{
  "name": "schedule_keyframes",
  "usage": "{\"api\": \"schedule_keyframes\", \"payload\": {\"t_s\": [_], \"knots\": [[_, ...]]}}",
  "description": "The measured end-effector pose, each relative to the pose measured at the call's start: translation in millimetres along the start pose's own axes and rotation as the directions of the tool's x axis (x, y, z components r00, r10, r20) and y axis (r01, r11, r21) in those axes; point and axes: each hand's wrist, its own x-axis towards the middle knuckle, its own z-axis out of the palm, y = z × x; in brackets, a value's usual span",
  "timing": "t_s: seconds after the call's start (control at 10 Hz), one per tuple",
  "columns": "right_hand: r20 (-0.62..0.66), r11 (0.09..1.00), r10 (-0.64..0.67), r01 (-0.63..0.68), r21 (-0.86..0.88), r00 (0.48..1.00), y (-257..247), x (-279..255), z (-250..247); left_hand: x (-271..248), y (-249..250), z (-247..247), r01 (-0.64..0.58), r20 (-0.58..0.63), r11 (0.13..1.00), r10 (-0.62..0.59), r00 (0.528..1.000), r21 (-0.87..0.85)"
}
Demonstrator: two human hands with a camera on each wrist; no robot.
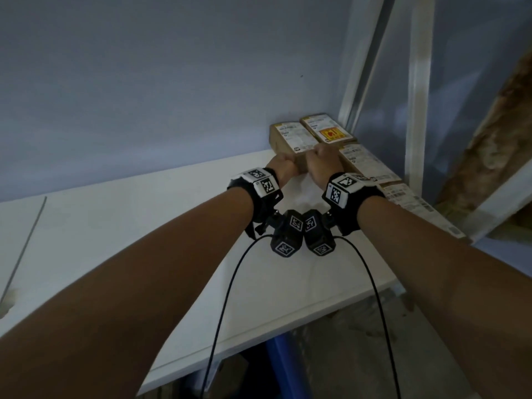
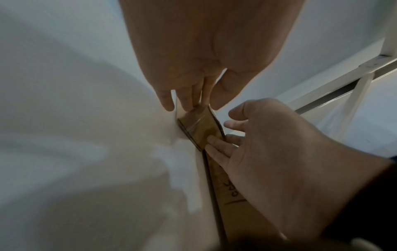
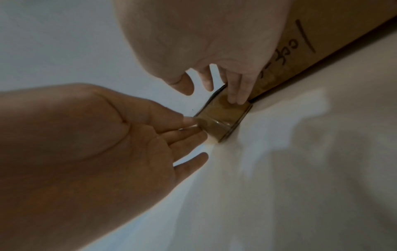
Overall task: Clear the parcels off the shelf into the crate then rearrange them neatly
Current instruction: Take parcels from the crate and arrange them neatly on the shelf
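On the white flat shelf (image 1: 172,226), the brown cardboard parcel with white printed labels (image 1: 288,138) sits at the far right, touching 3 other such parcels. The left hand (image 1: 283,165) and right hand (image 1: 322,161) grip its near end, fingers curled round the corners. Best to lift it level, I judge, so the neighbours stay put

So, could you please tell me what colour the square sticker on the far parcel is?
Yellow with red, on the sticker; head view.
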Motion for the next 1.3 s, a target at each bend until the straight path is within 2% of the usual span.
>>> {"api": "schedule_keyframes", "payload": {"t_s": [0.2, 0.4, 0.6, 0.7, 0.9, 1.1, 1.3], "knots": [[0.027, 1.000, 0.024, -0.023, -0.016, 0.999, -4.2, 11.2, 2.8, 5.8, 10.7, -2.6, -0.004, 0.030, 0.995, 0.001, 1.000, 0.103], [0.063, 1.000, -0.007, 0.009, -0.023, 0.998, -13.1, 3.0, -6.4, -2.4, 13.9, -5.0, -0.031, 0.077, 0.989, 0.019, 0.997, 0.146], [0.082, 0.997, -0.031, 0.037, -0.075, 0.996, -28.3, -31.2, -19.8, -27.5, -8.4, -19.6, 0.053, -0.002, 0.989, -0.053, 0.999, 0.140], [0.157, 0.998, -0.051, 0.057, -0.035, 0.986, -37.7, -63.3, -23.7, -55.7, -15.3, -38.3, 0.041, -0.018, 0.991, -0.039, 0.999, 0.130], [0.310, 0.985, -0.166, 0.169, 0.018, 0.936, -56.7, -141.1, -18.0, -152.5, -24.6, -84.2, 0.026, -0.107, 1.000, -0.024, 0.994, 0.014], [0.414, 0.969, -0.247, 0.231, 0.089, 0.876, -67.1, -229.8, -3.6, -268.2, -48.3, -129.3, 0.015, -0.147, 0.996, -0.002, 0.989, 0.087], [0.514, 0.927, -0.350, 0.367, 0.072, 0.783, -69.2, -308.3, 17.3, -356.3, -94.4, -150.9, 0.063, -0.141, 0.989, -0.043, 0.989, 0.136]]}}
